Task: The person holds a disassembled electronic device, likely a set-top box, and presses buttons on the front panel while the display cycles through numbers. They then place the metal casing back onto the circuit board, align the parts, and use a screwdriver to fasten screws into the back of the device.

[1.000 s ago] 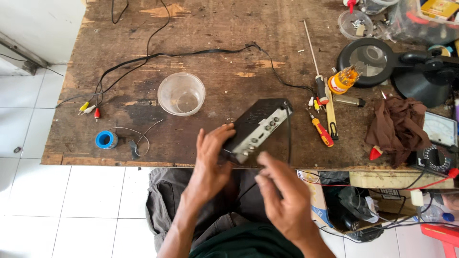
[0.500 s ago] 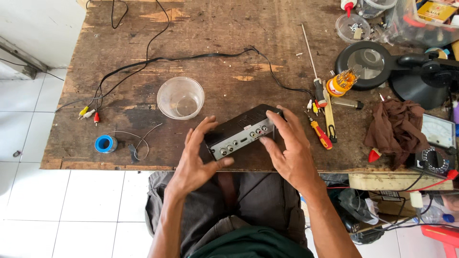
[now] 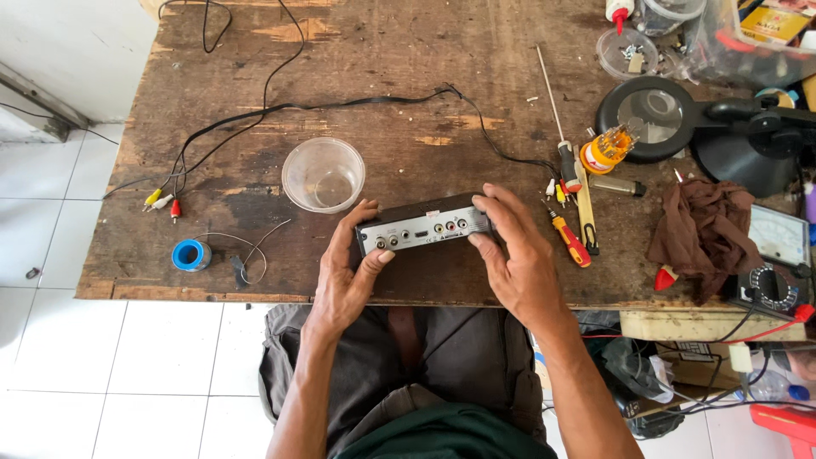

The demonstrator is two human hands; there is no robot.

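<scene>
A small black set-top box (image 3: 422, 228) stands near the front edge of a worn wooden table (image 3: 408, 76), its silver back panel with round sockets facing me. My left hand (image 3: 347, 272) grips its left end, thumb on the panel. My right hand (image 3: 515, 255) holds its right end, fingers over the top. Both hands hold the box level.
A clear plastic cup (image 3: 324, 174) sits just left of the box. Screwdrivers (image 3: 571, 221) lie to its right. A black cable (image 3: 340, 106) with coloured plugs (image 3: 160, 201) crosses the table. A blue solder spool (image 3: 189, 254), brown rag (image 3: 705, 231), magnifier lamp (image 3: 671, 110) and multimeter (image 3: 778, 263) lie around.
The box was tilted on end in my left hand alone; my right hand came up and took the other end, and the box now lies level with its back panel towards me.
</scene>
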